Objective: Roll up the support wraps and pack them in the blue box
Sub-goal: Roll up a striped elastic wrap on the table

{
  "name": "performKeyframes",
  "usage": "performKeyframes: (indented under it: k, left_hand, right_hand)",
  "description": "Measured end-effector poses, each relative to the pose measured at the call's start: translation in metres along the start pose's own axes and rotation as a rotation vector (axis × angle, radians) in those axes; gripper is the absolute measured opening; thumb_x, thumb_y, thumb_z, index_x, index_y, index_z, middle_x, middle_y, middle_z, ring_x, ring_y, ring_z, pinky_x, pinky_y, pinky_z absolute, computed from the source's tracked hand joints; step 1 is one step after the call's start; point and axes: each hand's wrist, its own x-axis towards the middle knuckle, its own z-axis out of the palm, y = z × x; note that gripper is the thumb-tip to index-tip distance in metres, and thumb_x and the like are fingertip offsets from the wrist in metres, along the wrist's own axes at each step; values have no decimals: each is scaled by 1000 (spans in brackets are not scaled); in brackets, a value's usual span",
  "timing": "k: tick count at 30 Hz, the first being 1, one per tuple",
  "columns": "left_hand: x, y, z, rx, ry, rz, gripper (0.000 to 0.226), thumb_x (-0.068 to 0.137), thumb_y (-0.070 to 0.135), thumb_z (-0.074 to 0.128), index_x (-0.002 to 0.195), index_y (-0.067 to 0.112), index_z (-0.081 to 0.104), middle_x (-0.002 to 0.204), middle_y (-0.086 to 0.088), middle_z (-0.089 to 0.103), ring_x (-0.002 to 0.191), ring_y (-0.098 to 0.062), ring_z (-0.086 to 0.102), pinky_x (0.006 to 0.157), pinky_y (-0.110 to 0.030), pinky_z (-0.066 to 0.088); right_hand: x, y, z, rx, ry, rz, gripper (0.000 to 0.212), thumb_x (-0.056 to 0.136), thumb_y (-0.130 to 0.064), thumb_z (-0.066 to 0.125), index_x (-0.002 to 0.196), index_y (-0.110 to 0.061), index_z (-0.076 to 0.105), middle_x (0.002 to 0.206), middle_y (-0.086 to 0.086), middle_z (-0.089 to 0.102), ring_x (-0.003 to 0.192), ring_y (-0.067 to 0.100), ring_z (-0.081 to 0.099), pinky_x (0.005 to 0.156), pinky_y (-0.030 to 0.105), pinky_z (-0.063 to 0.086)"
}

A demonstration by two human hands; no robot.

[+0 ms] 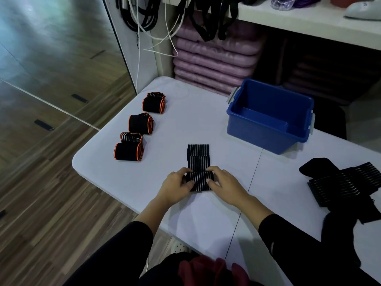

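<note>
Sleeves [123, 254] of black cloth lead up to both hands, which meet on a striped wrap [199, 159]. The left hand [177, 185] grips the left end of its rolled part with curled fingers and thumb, and the right hand [223, 184] grips the right end likewise. The roll lies between the two hands, and the unrolled length stretches flat on the white surface [206, 124], straight away from the fingertips. Well to the right of the right hand lies a loose heap of black wraps [346, 182]. Beyond and left of the left hand, three rolled wraps [141, 123] with orange edges stand in a slanting row, apart from one another. Beyond and right of the right hand stands the blue box [257, 137], open-topped, with grey latches at its ends. Farther off, purple cushions [214, 58] are stacked under a white shelf [299, 19], dark cords [140, 17] hang beside them, and a wooden floor [51, 120] spreads to the left.
</note>
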Motion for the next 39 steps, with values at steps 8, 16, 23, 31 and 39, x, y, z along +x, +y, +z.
performKeyframes:
  k: [8, 16, 23, 31, 39]
  left_hand:
    - [2, 2, 15, 192, 116, -79, 36, 93, 35, 51, 122, 15, 49, 84, -5, 62, 81, -23, 58, 65, -31, 43]
    - [-2, -15, 7, 319, 141, 343, 43, 81, 44, 59, 109, 12, 64, 110, -5, 58, 98, -23, 56, 77, -36, 52]
    - [8, -13, 4, 406, 55, 321, 45, 76, 17, 65, 119, 14, 55, 122, -2, 56, 102, -25, 54, 81, -39, 49]
    - [18, 8, 5, -274, 67, -202, 28, 91, 21, 55, 117, 13, 55, 97, -6, 66, 91, -24, 63, 85, -34, 50]
    - [23, 22, 20, -204, 209, -247, 32, 95, 20, 47, 125, 8, 49, 117, -10, 51, 95, -15, 50, 82, -22, 37]
  right_hand:
    - [-2, 7, 11, -40, 182, -14, 25, 92, -28, 54, 117, -21, 57, 93, -6, 53, 100, 15, 53, 84, 26, 44]
    - [-4, 17, -3, -276, 3, -239, 64, 75, -45, 71, 132, -25, 50, 134, -5, 47, 120, 14, 42, 99, 28, 33]
    - [4, 16, 3, -146, 84, -215, 46, 82, -16, 63, 127, -19, 53, 118, -5, 55, 101, 8, 43, 91, 29, 41]
    - [13, -1, 3, 269, 207, 147, 24, 94, -28, 52, 114, -15, 54, 100, 1, 51, 86, 10, 53, 77, 20, 42]
    - [24, -13, 7, 375, 230, 231, 35, 89, -25, 59, 124, -21, 54, 105, -9, 59, 90, 11, 59, 82, 23, 46]
